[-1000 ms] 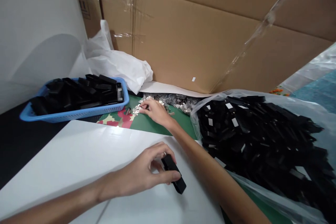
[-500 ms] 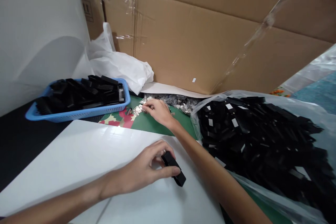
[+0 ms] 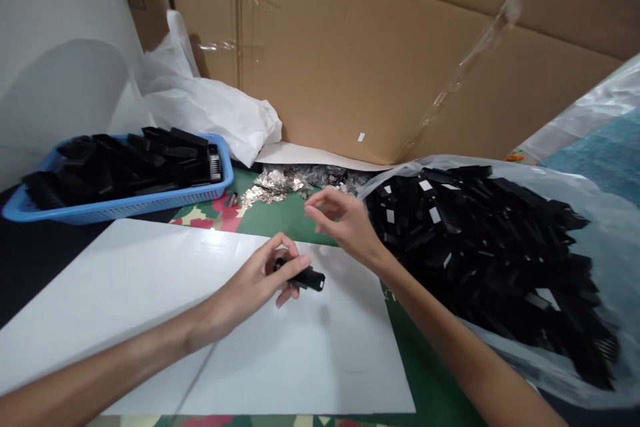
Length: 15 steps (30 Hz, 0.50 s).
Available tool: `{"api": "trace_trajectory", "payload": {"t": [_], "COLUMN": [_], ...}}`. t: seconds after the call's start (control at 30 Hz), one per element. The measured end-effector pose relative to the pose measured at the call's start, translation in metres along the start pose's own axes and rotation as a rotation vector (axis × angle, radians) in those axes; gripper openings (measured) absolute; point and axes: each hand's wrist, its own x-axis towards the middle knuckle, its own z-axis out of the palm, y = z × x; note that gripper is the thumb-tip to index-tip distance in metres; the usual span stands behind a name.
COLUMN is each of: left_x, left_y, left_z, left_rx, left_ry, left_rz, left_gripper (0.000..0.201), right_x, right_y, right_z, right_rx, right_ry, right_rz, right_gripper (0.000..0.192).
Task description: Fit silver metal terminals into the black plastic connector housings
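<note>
My left hand (image 3: 260,280) grips a small black plastic part (image 3: 306,276) just above the white sheet (image 3: 165,280). My right hand (image 3: 345,221) hovers a little beyond it, over the green mat, thumb and fingertips pinched on a tiny metal piece that barely shows. Behind my right hand lies a pile of small silver metal pieces (image 3: 270,185). To the right, an open clear plastic bag (image 3: 595,213) holds a heap of black plastic parts (image 3: 480,240).
A blue basket (image 3: 150,203) filled with black parts stands at the back left. White plastic wrap (image 3: 210,113) and a large cardboard box (image 3: 380,60) close off the back. A white wall is at the left.
My right hand has left the silver pile and drawn back toward my left hand. My left hand has lifted and turned the black part, moving it slightly forward.
</note>
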Motion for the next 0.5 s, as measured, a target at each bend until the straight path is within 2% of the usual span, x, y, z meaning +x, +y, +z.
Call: {"api": "trace_trajectory", "payload": {"t": [0.1, 0.23, 0.37, 0.5], "left_x": [0.002, 0.003, 0.002, -0.001], "left_y": [0.0, 0.006, 0.007, 0.0], "left_z": [0.0, 0.001, 0.004, 0.006], "left_rx": [-0.003, 0.119, 0.204, 0.362], "left_ry": [-0.031, -0.065, -0.068, -0.009], "left_rz": [0.009, 0.025, 0.039, 0.143], "left_gripper": [0.039, 0.04, 0.038, 0.032], "right_x": [-0.043, -0.084, -0.101, -0.105], "right_y": [0.001, 0.01, 0.008, -0.003], "right_z": [-0.017, -0.023, -0.021, -0.017], "right_rx": [0.17, 0.295, 0.306, 0.188], "right_ry": [-0.017, 0.003, 0.007, 0.017], "right_rz": [0.126, 0.247, 0.278, 0.19], "right_gripper": [0.019, 0.017, 0.018, 0.012]}}
